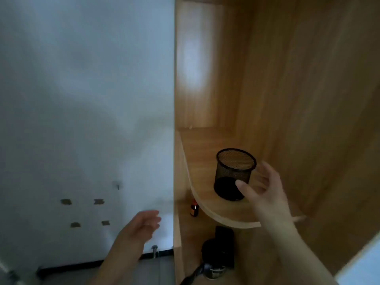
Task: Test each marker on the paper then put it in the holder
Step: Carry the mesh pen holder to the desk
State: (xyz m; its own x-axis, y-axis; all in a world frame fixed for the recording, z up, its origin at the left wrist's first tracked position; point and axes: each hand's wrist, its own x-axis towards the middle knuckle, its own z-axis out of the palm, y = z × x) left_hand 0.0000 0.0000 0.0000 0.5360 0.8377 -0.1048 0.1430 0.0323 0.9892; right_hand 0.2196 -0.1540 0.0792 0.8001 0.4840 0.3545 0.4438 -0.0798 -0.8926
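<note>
Hands first: right hand [265,188] reaches with spread, relaxed fingers at the near right side of the black mesh holder [234,174], thumb just against its wall, not yet clamped. Left hand [144,223] hangs loose and holds nothing, lower left. Holder stands upright and apparently empty on a curved wooden shelf [222,214]. Judged step: fetching the holder, before any testing. Next move calls for a firm grasp and lift. Markers and paper are not visible; dark items below the shelf are indistinct.

head cam, fwd-down, close on shelf [226,214]
</note>
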